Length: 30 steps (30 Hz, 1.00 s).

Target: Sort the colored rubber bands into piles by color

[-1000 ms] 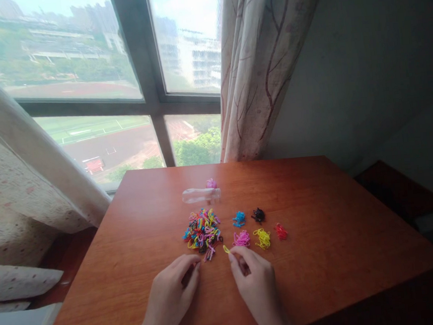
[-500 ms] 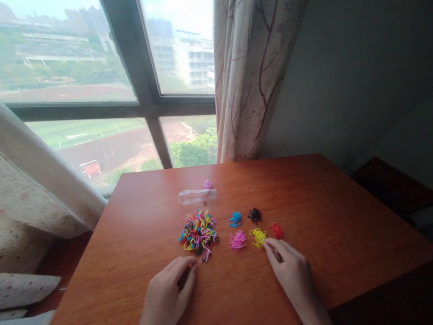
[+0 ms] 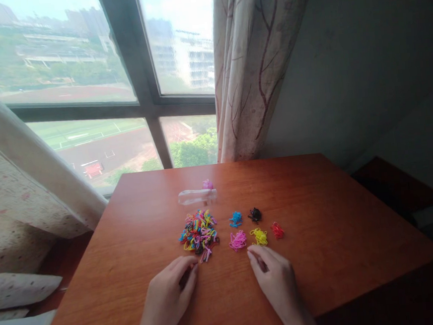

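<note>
A mixed pile of coloured bands lies on the wooden table. My left hand rests just below it, thumb and forefinger pinched on something too small to name. My right hand is just below the yellow bands and pink bands; its fingers are pressed together, and whatever they may hold is hidden. Small heaps of blue bands, black bands and red bands lie farther back and to the right.
Behind the mixed pile, a clear bottle lies on its side next to a small purple object. A window and curtains stand beyond the table.
My right hand has moved left, from the right side of the yellow bands to below the gap between yellow and pink. My left hand has barely moved.
</note>
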Tool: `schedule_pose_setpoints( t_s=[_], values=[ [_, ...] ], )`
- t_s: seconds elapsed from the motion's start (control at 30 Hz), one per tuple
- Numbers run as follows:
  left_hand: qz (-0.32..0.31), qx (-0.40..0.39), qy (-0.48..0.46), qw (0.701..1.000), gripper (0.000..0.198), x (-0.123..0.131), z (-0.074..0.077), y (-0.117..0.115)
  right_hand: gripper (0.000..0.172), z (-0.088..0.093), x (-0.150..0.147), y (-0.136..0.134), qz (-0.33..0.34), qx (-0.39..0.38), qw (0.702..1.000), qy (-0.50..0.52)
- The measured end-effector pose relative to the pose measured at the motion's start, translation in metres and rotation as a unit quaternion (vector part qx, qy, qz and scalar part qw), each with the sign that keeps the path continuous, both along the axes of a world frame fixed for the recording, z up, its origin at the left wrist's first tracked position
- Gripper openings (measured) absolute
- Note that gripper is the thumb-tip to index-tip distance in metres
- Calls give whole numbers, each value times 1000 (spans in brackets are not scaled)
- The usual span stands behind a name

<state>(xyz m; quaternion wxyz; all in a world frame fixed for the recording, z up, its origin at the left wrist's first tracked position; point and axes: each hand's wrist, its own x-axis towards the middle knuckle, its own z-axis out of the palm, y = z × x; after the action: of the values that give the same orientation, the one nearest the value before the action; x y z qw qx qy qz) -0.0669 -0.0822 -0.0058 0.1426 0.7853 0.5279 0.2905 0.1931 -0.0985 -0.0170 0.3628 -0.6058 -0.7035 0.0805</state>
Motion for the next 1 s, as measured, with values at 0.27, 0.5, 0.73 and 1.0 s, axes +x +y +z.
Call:
schedule_pose_setpoints(
  t_s=[0.27,0.5,0.73,1.0],
  values=[
    [25,-28,69,997,12,8,0,-3,23,1,-53,-8,78,-62,995,11],
    [61,-19,110,992,16,16,-1,-2,19,1,-55,-8,97,-71,993,7],
    [73,-3,42,996,17,13,1,-3,17,-3,-55,-8,103,-75,992,10],
    [-5,-17,27,999,15,34,17,14,18,-1,-54,-7,108,-82,991,-3]
  ],
)
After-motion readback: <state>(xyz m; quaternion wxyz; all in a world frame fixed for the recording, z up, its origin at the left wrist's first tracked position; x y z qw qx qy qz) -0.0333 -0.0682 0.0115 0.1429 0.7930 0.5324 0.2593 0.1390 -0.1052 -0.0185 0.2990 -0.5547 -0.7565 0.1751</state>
